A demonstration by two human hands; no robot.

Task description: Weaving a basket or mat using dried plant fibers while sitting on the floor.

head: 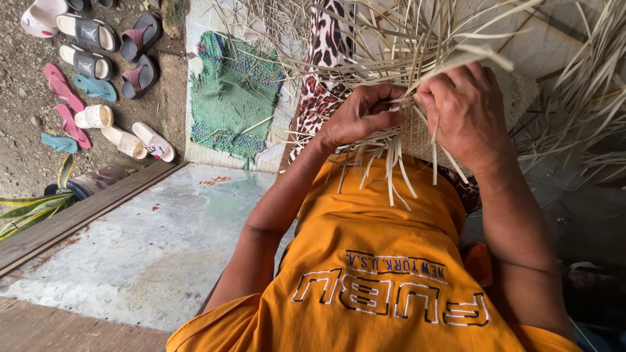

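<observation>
The woven mat rests on the person's lap, its edge drawn close so the loose strips hang within reach. The left hand curls shut, pinching strips against the weave. The right hand closes over the edge, bracing it. Sandals lie well apart on the ground, beyond a green cloth.

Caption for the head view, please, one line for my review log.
Both hands, left and right, pinch pale straw strips at the edge of a woven mat, sandals lying nearby.
</observation>
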